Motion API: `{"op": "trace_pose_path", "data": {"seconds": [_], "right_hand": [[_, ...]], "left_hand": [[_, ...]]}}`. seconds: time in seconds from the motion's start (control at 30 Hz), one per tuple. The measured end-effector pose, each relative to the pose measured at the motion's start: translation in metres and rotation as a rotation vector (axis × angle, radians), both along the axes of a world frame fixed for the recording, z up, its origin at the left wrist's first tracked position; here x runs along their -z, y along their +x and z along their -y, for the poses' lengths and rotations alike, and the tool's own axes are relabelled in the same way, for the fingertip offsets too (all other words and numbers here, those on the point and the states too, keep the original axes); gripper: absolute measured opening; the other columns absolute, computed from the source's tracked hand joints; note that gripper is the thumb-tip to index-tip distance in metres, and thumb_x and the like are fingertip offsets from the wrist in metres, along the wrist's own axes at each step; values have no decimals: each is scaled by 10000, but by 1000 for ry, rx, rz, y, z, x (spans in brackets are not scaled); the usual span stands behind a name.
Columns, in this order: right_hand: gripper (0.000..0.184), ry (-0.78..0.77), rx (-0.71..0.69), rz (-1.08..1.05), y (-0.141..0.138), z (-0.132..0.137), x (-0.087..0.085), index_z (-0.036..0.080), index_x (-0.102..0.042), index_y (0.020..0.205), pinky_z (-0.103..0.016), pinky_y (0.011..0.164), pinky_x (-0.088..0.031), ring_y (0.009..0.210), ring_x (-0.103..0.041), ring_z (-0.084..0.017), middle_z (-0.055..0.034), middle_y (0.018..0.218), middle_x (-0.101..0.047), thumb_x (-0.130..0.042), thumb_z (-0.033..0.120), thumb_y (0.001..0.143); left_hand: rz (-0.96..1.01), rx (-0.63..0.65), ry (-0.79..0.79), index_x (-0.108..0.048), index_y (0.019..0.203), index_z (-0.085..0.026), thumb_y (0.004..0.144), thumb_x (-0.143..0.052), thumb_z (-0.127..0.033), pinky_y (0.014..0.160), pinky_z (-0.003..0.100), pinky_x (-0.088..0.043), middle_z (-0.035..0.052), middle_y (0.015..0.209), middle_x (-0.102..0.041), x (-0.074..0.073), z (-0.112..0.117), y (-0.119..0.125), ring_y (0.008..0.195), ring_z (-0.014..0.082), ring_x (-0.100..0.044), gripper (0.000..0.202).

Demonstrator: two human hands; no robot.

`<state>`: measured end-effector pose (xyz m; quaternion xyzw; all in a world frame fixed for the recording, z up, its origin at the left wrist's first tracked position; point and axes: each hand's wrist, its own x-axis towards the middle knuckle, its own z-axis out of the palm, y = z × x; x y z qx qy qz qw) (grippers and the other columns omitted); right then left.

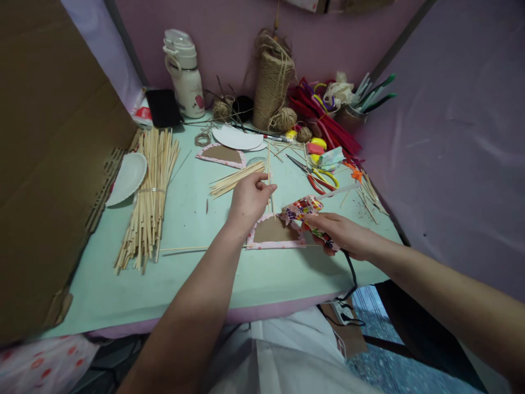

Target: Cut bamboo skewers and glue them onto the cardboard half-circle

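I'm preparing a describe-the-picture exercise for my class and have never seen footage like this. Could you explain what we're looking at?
There is no machine here: the two bare hands belong to the person wearing the camera. This single picture is taken from their head, looking forward and down at a pale green tabletop.

The left hand pinches thin wooden sticks above a pink-edged cardboard piece. The right hand grips a flower-patterned glue gun, its nozzle near that piece.

A similar pink-edged half-circle lies farther back. To the left is a large bundle of sticks; along the back stand a white bottle and a tall spool of twine.
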<state>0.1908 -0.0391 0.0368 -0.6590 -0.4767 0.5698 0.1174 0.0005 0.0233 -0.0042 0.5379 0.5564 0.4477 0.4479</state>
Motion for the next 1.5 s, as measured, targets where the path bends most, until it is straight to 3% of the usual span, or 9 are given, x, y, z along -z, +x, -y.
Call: {"op": "trace_pose_path", "data": {"seconds": [0.93,1.5], "right_hand": [[461,26,-19,25,1,1,4,173,-621,816,-227,390,-373,527,-436,-118,4,643,-466,-521,623,815],[480,6,-49,22,-2,5,0,161,-617,832,-212,398,-392,561,-468,-124,-24,695,-519,-533,632,800]], "left_hand": [[-58,5,9,-670,1006,-137,755,-650,-231,622,265,-420,-23,612,-573,1,0,0,575,129,-551,269],[-23,14,10,-674,979,-158,741,-653,-237,611,255,-399,-30,599,-565,4,-1,0,569,128,-535,251]]}}
